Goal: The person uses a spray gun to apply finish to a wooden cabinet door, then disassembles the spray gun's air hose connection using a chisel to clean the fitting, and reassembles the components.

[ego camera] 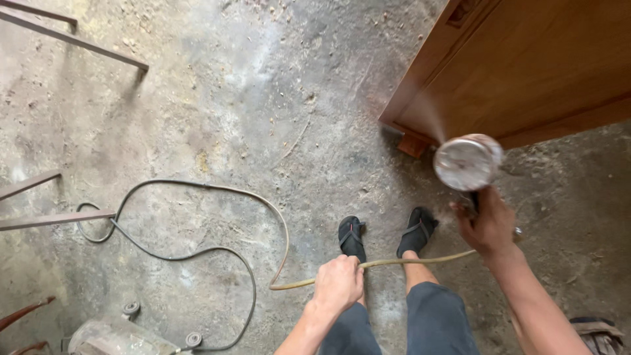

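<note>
Wooden cabinet (526, 66) edge beside spray gun (468, 162) in right fingers (488, 223); left fingers (338, 283) gripping hose (282, 230).

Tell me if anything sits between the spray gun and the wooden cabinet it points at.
Nothing visible does. The spray gun in the right hand faces the wooden cabinet across open air, with only a fine mist between them. The left hand holds the hose low, away from that gap.

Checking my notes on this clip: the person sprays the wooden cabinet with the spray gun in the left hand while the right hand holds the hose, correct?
Not quite: the hands are swapped. The head view shows the right hand holding the spray gun at the wooden cabinet, while the left hand holds the hose.
</note>
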